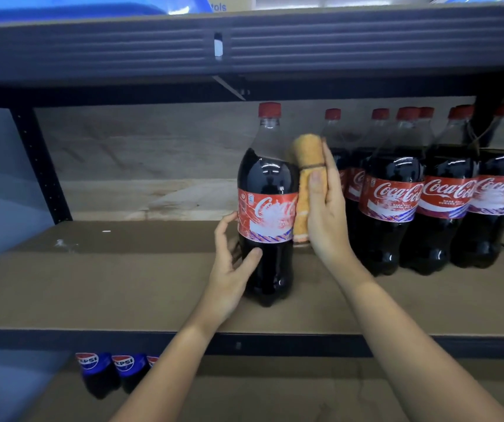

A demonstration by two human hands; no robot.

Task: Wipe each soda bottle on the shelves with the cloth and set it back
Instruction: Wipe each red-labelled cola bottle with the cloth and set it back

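Both forearms reach up and forward onto the middle shelf (122, 284). The left hand (229, 263) curls round the lower body of a single cola bottle (267, 208), thumb across the front below the label and fingers wrapped behind its left side; the bottle stands upright on the shelf board between the two hands. The right hand (325, 214) is raised with its fingers fairly straight and pointing up, thumb laid across the front of an orange cloth (307, 184), which it presses flat against the bottle's right side. The cloth is folded into a long strip that runs from the bottle's shoulder down to the bottom edge of its label, and a thin dark band crosses it near the top. Just right of the right hand, and partly behind it, stands a group of cola bottles (439, 193), upright and packed close together, all with red caps and red labels. Below the left forearm, on the lower shelf (244, 391), the blue tops of Pepsi bottles (110, 365) show side by side under the shelf edge.
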